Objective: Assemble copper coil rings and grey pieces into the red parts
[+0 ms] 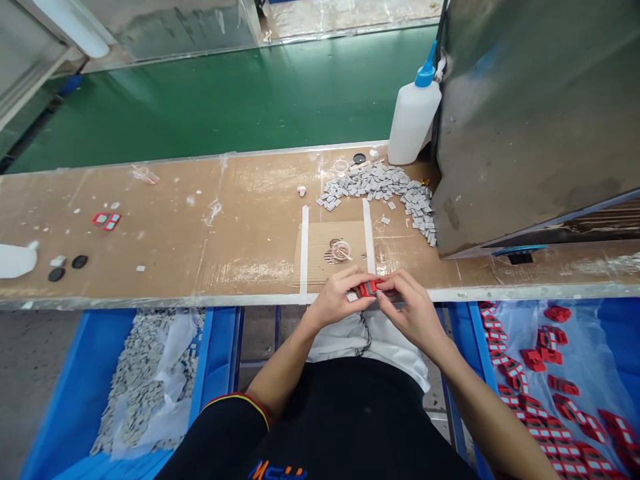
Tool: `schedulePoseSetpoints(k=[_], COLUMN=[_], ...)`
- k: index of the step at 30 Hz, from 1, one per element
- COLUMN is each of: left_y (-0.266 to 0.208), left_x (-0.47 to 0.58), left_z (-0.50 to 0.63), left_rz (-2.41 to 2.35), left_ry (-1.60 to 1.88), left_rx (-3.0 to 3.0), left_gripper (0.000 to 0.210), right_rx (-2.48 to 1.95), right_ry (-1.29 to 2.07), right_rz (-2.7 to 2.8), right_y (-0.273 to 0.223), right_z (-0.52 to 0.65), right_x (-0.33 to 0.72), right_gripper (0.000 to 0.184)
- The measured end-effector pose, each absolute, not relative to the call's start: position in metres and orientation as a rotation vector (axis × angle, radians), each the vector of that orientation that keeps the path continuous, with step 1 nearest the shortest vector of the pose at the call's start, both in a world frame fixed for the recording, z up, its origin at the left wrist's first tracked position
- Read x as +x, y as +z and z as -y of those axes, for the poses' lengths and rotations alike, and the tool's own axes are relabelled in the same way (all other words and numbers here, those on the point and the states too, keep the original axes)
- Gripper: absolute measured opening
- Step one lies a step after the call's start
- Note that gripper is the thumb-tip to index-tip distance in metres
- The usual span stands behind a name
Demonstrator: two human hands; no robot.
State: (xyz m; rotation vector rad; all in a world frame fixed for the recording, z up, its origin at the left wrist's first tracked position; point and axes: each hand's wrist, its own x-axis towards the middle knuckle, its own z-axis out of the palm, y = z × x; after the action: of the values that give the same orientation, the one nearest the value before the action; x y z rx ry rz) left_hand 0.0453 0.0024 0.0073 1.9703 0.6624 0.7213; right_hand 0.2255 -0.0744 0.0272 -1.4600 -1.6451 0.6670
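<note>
A small red plastic part with grey on its face is held between my two hands at the near edge of the bench. My left hand grips its left side with thumb and fingertips. From the other side, my right hand pinches it, thumb and fingers closed round its right end. Just beyond the hands, a small clear round cup stands on a cardboard patch between white tape strips. Behind that spreads a pile of small grey rectangular pieces.
A white squeeze bottle with a blue nozzle stands beside a large metal box on the right. A green belt runs behind the bench. Blue bins flank me: grey pieces left, red parts right. Another red part lies far left.
</note>
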Motion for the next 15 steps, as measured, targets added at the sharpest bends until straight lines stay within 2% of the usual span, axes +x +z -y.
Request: schedulePoseSetpoints(k=[6,10,15], left_y=[0.008,0.006,0.005], left_x=[0.04,0.04,0.041], left_z=[-0.006,-0.006,-0.007], left_rz=[-0.598,-0.55,-0.512], left_ry=[0.686,0.693,0.69], left_rx=[1.99,1.994,1.96], left_gripper=[0.031,0.034,0.042], right_rx=[-1.458,-1.385,-1.442], right_ry=[0.718,0.795,0.631], right_rz=[1.63,1.66,1.848], right_y=[0.022,0.022,0.029], right_z=[0.072,0.076,0.08], right_x=[0.222,0.229,0.237], right_gripper=[0.015,0.01,0.007])
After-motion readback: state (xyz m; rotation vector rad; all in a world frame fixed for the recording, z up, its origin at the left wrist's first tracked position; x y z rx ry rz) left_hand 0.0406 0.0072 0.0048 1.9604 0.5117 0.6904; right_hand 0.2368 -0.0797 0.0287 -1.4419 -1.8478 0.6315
